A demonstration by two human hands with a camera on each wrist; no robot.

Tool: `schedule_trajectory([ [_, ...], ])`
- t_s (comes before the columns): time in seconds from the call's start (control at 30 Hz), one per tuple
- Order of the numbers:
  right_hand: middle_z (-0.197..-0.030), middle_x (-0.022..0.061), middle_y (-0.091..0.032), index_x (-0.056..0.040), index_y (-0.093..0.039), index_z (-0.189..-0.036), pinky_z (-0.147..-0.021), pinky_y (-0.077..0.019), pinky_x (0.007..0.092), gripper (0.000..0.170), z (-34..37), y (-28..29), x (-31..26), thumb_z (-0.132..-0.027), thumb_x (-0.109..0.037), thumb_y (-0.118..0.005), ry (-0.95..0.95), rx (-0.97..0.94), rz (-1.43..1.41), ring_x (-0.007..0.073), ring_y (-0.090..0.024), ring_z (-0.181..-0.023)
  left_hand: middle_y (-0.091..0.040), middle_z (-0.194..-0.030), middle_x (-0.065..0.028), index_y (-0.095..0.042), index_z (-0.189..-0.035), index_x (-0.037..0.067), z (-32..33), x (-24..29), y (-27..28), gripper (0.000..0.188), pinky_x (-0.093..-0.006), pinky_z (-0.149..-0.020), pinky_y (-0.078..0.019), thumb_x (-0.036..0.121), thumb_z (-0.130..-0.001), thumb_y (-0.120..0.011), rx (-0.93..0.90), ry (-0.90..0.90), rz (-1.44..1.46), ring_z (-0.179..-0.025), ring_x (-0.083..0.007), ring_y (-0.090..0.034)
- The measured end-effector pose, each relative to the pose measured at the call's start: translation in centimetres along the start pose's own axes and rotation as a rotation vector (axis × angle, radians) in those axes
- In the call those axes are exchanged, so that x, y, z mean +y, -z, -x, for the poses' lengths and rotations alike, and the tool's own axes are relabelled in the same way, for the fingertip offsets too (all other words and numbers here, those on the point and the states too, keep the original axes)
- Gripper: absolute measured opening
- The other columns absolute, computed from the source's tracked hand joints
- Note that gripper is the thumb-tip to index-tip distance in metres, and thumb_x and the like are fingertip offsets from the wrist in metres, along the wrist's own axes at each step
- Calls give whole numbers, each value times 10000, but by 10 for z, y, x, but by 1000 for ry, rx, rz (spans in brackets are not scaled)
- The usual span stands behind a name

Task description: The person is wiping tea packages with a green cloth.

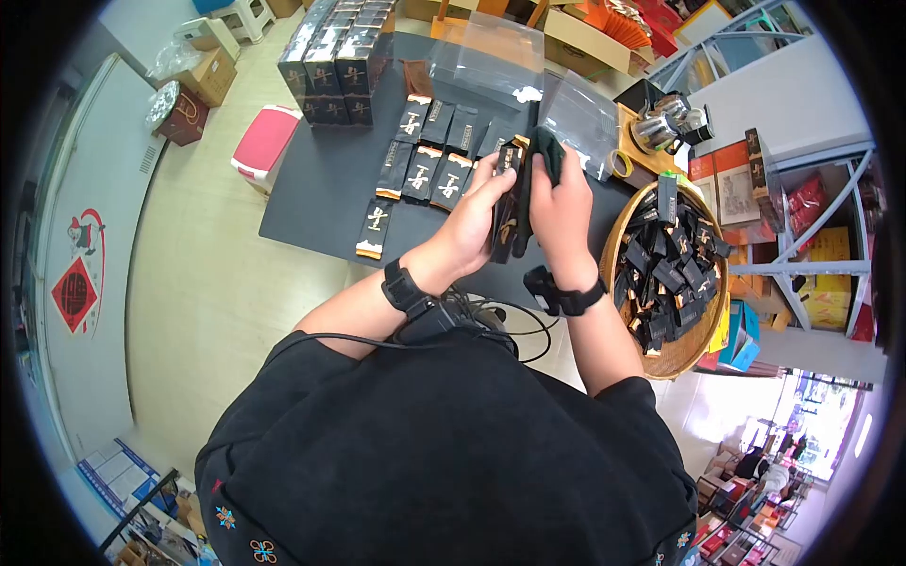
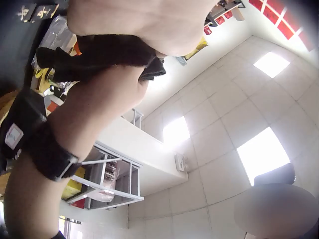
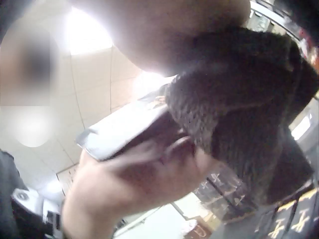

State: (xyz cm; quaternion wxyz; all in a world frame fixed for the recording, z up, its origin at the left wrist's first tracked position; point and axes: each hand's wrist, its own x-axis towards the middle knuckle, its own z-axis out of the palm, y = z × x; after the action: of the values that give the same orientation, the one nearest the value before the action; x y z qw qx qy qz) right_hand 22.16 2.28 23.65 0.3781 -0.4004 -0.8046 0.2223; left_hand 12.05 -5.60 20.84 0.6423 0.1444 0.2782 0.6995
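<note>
My left hand (image 1: 469, 224) grips a long black packet (image 1: 507, 189) with gold lettering, held on edge over the near side of the dark table (image 1: 316, 189). Facing it, my right hand (image 1: 563, 212) holds a folded dark cloth (image 1: 546, 146) close against the packet. In the right wrist view the cloth (image 3: 239, 109) covers part of the packet (image 3: 122, 132), and my left hand (image 3: 134, 186) supports it from below. To the left of my hands, several similar black packets (image 1: 422, 173) lie in rows; one packet (image 1: 375, 227) sits nearer the table's front edge.
A woven basket (image 1: 710, 344) heaped with black packets stands at the right. Stacked black boxes (image 1: 326, 71) occupy the table's far left corner. Clear plastic covers (image 1: 491, 61) lie at the back, beside metal pots (image 1: 661, 130) and a tape roll (image 1: 621, 163). Cables (image 1: 538, 344) hang near my waist.
</note>
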Motion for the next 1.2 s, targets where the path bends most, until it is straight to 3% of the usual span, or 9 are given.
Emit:
schedule_trajectory([
  [0.07, -1016, 205, -700, 10, -566, -1230, -825, -529, 376, 282, 17, 3, -3, -975, -108, -584, -182, -63, -343, 323, -708, -956, -592, -1112, -83, -368, -1323, 70, -8, 1, 12, 414, -307, -720, -544, 218, -993, -571, 99, -70, -144, -846, -139, -636],
  [0.13, -1028, 206, -692, 9, -553, -1224, -836, -525, 375, 283, 39, 6, -11, -970, -108, -593, -73, -164, -295, 321, -702, -972, -619, -1030, -65, -414, -1277, 10, -12, 3, 18, 458, -279, -699, -520, 203, -950, -668, 178, -90, -144, -824, -112, -616],
  [0.2, -1042, 218, -683, 10, -539, -1219, -840, -525, 383, 275, 49, 7, -21, -974, -106, -587, -74, -265, -280, 321, -700, -987, -631, -989, -54, -514, -1184, 12, -12, 4, 21, 374, -262, -716, -511, 316, -997, -627, 149, -85, -290, -830, -97, -610],
  [0.4, -1055, 260, -679, 20, -541, -1222, -827, -528, 428, 273, 47, -7, -3, -976, -93, -579, -92, -169, -168, 409, -682, -992, -655, -971, -48, -591, -1092, 22, -16, -6, 29, 469, -280, -792, -509, 466, -1063, -443, 198, -117, -127, -881, -106, -628],
  [0.53, -1035, 266, -677, 31, -543, -1218, -818, -529, 440, 280, 46, -6, 8, -972, -95, -585, -87, -119, -72, 434, -671, -970, -683, -1059, -57, -608, -1155, 26, -16, 4, 38, 355, -299, -845, -533, 356, -1041, -547, 128, 63, 35, -938, -135, -663],
  [0.67, -1028, 253, -672, 30, -551, -1203, -799, -533, 434, 284, 47, -4, 15, -950, -84, -612, -107, -68, -67, 433, -669, -947, -687, -1089, -51, -607, -1188, 41, -11, 13, 41, 295, -307, -845, -553, 281, -1018, -598, 83, 52, 23, -965, -139, -679],
  [0.83, -995, 178, -651, -44, -578, -1164, -722, -539, 422, 317, 48, -7, -9, -864, -51, -681, 213, -100, 3, 393, -669, -881, -596, -1222, -64, -412, -1442, 189, -14, 3, 40, 470, -381, -933, -548, 474, -1078, -331, 47, -47, 101, -1082, -196, -628],
  [1.07, -950, 107, -648, -91, -586, -1129, -660, -536, 418, 377, 57, -17, -18, -780, -66, -724, 329, -241, 92, 339, -677, -832, -619, -1175, -64, -468, -1376, 184, -6, 9, 43, 502, -351, -929, -524, 531, -1071, -273, -152, 12, 204, -1054, -174, -619],
  [1.2, -972, 97, -668, -90, -585, -1138, -657, -540, 414, 395, 31, -25, -11, -768, -76, -722, 321, -11, 200, 333, -681, -824, -610, -1236, -42, -488, -1379, 142, -3, -4, 34, 516, -355, -985, -507, 510, -1078, -287, -62, -24, 205, -1127, -185, -610],
])
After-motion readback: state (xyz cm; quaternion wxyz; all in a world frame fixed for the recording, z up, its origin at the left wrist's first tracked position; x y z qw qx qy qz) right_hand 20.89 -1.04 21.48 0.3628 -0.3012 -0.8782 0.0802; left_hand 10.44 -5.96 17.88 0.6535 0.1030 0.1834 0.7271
